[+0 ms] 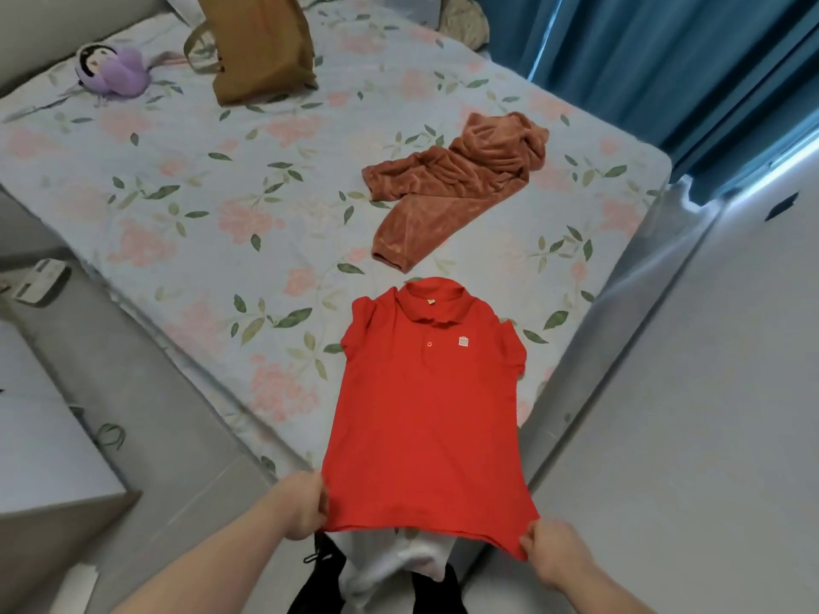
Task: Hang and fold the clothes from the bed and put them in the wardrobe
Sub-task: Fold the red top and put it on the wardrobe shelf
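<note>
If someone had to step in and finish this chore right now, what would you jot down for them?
Left hand: pinching the left hem corner of the red polo shirt.
Right hand: pinching the right hem corner.
The shirt lies front up on the near corner of the bed, collar away from you, hem pulled over the edge.
Pink fleece garment: crumpled further up the bed, untouched.
Brown garment: at the far end of the bed, beside a purple plush toy.
Done: shirt spread out flat.
Left: fold the shirt, deal with the other two garments, then put everything in the wardrobe, which is out of view.
</note>
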Action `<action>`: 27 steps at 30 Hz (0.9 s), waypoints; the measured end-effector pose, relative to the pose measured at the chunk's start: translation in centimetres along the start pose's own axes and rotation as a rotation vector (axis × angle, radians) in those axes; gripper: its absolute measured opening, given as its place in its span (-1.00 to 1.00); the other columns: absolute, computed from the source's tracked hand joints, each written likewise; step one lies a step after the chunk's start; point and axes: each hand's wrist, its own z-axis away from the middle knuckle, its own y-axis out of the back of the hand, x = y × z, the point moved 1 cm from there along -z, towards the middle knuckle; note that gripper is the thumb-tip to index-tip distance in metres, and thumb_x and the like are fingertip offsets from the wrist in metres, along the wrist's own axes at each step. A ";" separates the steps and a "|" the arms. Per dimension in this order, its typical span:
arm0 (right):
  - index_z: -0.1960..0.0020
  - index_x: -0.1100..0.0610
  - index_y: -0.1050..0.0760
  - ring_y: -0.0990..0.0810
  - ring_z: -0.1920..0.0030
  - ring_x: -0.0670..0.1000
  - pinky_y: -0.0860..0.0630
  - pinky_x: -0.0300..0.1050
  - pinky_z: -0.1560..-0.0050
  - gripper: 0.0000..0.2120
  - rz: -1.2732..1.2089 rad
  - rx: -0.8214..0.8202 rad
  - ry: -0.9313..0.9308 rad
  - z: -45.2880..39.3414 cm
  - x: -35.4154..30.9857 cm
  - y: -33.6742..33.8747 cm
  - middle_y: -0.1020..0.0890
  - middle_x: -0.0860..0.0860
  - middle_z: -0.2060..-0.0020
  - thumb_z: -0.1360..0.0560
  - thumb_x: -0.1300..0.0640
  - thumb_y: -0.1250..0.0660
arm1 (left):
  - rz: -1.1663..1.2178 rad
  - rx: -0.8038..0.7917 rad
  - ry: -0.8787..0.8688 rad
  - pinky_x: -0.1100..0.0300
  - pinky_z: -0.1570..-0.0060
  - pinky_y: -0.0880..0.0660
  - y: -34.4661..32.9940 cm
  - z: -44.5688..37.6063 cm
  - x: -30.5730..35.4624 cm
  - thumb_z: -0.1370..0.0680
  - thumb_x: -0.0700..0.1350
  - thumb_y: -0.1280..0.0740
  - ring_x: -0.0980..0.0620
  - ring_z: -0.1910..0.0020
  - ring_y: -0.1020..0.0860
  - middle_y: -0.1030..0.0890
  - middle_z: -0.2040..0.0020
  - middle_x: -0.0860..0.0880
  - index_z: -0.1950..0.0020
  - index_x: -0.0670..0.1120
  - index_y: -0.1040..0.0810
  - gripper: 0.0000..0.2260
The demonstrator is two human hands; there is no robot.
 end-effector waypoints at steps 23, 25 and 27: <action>-0.61 -0.17 0.37 0.25 -0.62 0.27 -0.20 0.35 -0.50 0.11 -0.008 0.234 0.127 -28.1 -16.5 0.1 0.41 0.07 -0.58 -0.47 -0.26 -0.44 | 0.707 0.603 0.303 0.00 -0.27 -0.46 15.4 -31.6 -2.4 -0.49 0.16 -0.43 -0.18 -0.34 -0.49 -0.40 -0.46 -0.17 -0.53 -0.18 -0.26 -0.25; -0.62 -0.16 0.36 0.24 -0.62 0.27 -0.22 0.35 -0.49 0.11 -0.010 0.237 0.139 -28.3 -16.4 -0.1 0.39 0.08 -0.58 -0.47 -0.26 -0.44 | 0.775 0.600 0.367 -0.03 -0.28 -0.49 14.9 -32.7 -3.0 -0.42 0.23 -0.48 -0.20 -0.30 -0.52 -0.45 -0.40 -0.16 -0.51 -0.19 -0.27 -0.17; -0.62 -0.16 0.37 0.24 -0.62 0.28 -0.23 0.34 -0.49 0.10 -0.006 0.229 0.146 -28.3 -16.4 -0.2 0.39 0.08 -0.58 -0.47 -0.26 -0.43 | 0.969 0.538 0.386 0.02 -0.19 -0.55 14.8 -32.8 -2.7 -0.36 0.23 -0.53 -0.16 -0.17 -0.59 -0.51 -0.34 -0.16 -0.50 -0.21 -0.27 -0.11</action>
